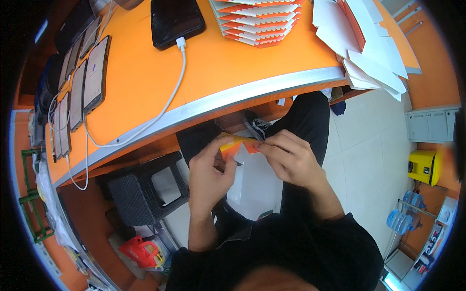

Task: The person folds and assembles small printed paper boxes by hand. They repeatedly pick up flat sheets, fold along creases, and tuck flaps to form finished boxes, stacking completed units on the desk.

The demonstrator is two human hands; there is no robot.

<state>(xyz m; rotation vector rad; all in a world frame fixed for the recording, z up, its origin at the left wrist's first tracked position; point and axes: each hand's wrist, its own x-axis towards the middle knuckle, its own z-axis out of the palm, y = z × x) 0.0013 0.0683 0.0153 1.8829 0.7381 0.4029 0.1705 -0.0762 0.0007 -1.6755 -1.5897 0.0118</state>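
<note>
We have a small folded piece of orange, yellow and white card [237, 147] pinched between both hands, held in the air over our lap, just below the curved edge of the orange bench [228, 68]. Our left hand [209, 170] is closed on its left end, thumb on top and fingers curled beneath; our right hand [290, 157] is closed on its right end, fingertips pressing a corner. We judge the card light and thin, stiff enough to keep a crease yet easy to bend or tear, so it is best taken by the edges near a fold, with a gentle pinch.

Up on the bench lies a fanned stack of orange and white scalloped cards [257, 22], well apart from our hands, and to its right a loose heap of white flat card sheets [369, 53]. A black tablet [175, 20] sits plugged into a white cable [170, 97], and a row of phones [80, 87] lines the left side. Below the bench stands a black woven plastic stool [145, 189].
</note>
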